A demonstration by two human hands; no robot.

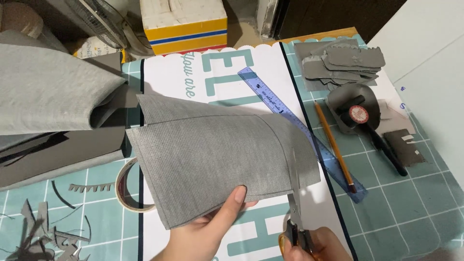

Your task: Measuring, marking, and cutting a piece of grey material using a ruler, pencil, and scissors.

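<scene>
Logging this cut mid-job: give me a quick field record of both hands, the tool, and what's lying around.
Left hand: holds the grey fabric sheet by its lower edge, thumb on top
Right hand: grips orange-handled scissors
Scissors: blades at the sheet's lower right edge, on a drawn line
Right of sheet: blue ruler, pencil, grey cut pieces
Left: tape roll, scraps
Surface: green cutting mat

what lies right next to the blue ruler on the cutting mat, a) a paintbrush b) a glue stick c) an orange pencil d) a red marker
c, an orange pencil lies alongside the blue ruler on the green cutting mat, just to its right in the picture.
</scene>
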